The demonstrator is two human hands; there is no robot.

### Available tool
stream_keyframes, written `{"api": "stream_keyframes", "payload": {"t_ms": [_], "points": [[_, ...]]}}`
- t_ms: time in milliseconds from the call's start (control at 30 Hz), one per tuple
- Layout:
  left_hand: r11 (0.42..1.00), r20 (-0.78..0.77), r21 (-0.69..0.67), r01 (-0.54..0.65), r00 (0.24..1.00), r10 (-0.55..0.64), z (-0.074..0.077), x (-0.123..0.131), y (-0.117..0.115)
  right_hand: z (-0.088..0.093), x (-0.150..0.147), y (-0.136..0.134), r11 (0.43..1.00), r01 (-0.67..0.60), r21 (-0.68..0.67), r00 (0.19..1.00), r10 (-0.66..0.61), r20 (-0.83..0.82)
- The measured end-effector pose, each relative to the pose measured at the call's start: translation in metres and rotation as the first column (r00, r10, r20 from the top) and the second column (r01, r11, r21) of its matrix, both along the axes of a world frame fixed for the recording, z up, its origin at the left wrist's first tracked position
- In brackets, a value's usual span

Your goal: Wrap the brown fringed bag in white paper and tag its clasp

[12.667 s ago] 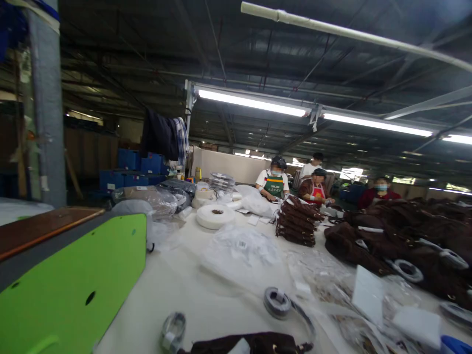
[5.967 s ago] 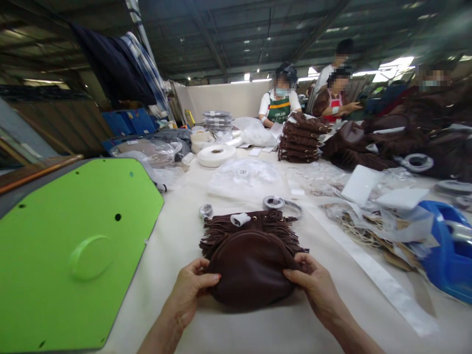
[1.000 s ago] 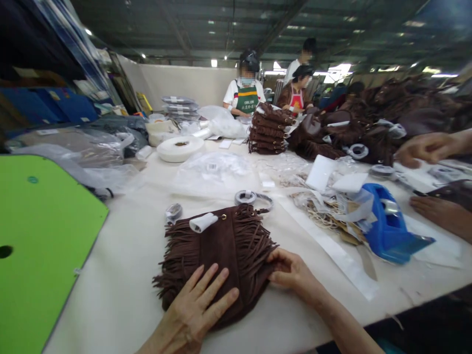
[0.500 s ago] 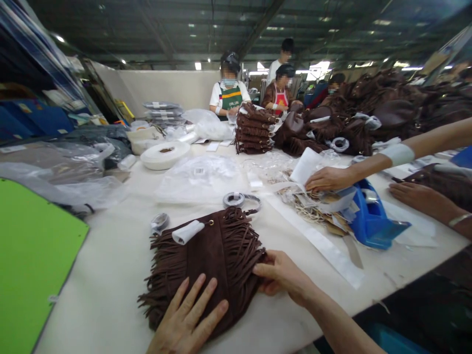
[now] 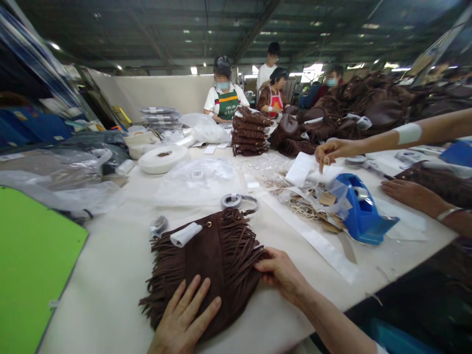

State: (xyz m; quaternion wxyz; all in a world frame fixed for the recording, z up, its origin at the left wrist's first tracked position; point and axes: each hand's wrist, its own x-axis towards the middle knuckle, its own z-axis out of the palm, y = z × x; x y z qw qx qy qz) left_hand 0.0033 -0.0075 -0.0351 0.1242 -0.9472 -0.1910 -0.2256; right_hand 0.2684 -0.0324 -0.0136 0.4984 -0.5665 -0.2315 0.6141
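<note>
A dark brown fringed handbag [image 5: 204, 250] lies flat on the white table in front of me. My left hand [image 5: 186, 312] rests on its lower part, palm down, with the fingers spread. At the bag's right edge, my right hand [image 5: 278, 270] pinches the fringe between thumb and fingers. A white wrapped piece [image 5: 186, 234] lies across the bag's upper left, near a gold-coloured eyelet. Wrapped rings [image 5: 231, 201] sit by the top edge, beside a strap loop [image 5: 250, 204]. Another small wrapped roll [image 5: 159, 225] lies at the upper left corner.
To the right stand a blue tape dispenser [image 5: 363, 211] and a heap of strings and tags [image 5: 313, 206]. A co-worker's hand [image 5: 337, 150] reaches in above them. Farther back are a white roll [image 5: 163, 160], stacked brown bags [image 5: 250, 132] and clear plastic bags [image 5: 202, 179]. A green board [image 5: 37, 265] borders the left.
The co-worker's hand has lifted off the heap of strings and tags and moved back. My hands keep the same hold on the bag. The view has shifted slightly.
</note>
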Motion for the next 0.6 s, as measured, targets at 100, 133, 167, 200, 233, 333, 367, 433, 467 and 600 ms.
{"api": "stream_keyframes", "payload": {"t_ms": [100,133,167,200,233,333,367,433,467,600], "points": [[1.0,-0.026,-0.014,-0.003,1.0,0.003,0.003,0.0,-0.001,0.01,-0.001,-0.001,0.997,-0.057,0.055,0.998,0.056,0.022],[1.0,-0.031,-0.004,0.001,1.0,-0.001,0.005,0.001,-0.001,0.013,-0.002,-0.001,0.995,-0.083,0.064,0.996,0.081,0.029],[1.0,-0.034,0.013,0.007,0.999,-0.007,0.005,0.001,-0.001,0.016,-0.002,0.0,0.992,-0.103,0.069,0.994,0.1,0.035],[1.0,-0.036,0.03,0.01,0.999,-0.009,0.006,0.001,-0.001,0.017,-0.003,0.001,0.991,-0.116,0.071,0.993,0.114,0.037],[0.999,-0.036,0.043,0.01,0.999,-0.008,0.006,0.001,-0.001,0.018,-0.004,0.003,0.99,-0.12,0.068,0.992,0.118,0.035],[0.998,-0.032,0.055,0.01,0.999,-0.009,0.004,0.001,0.0,0.01,-0.005,0.007,0.996,-0.084,0.044,0.996,0.083,0.007],[0.999,-0.031,0.047,0.005,1.0,-0.004,0.003,0.001,0.0,0.007,-0.005,0.008,0.997,-0.063,0.038,0.998,0.063,-0.007],[1.0,-0.03,0.025,-0.002,1.0,0.003,0.001,0.002,-0.001,0.001,-0.003,0.008,0.999,-0.024,0.04,0.999,0.025,-0.033],[1.0,-0.032,0.015,-0.013,0.999,0.014,0.001,0.002,-0.002,-0.001,-0.002,0.007,0.999,-0.013,0.045,0.999,0.015,-0.042],[1.0,-0.069,0.01,-0.03,0.997,0.031,0.007,0.006,-0.006,-0.001,0.003,0.0,0.996,-0.071,0.06,0.997,0.072,-0.024]]}}
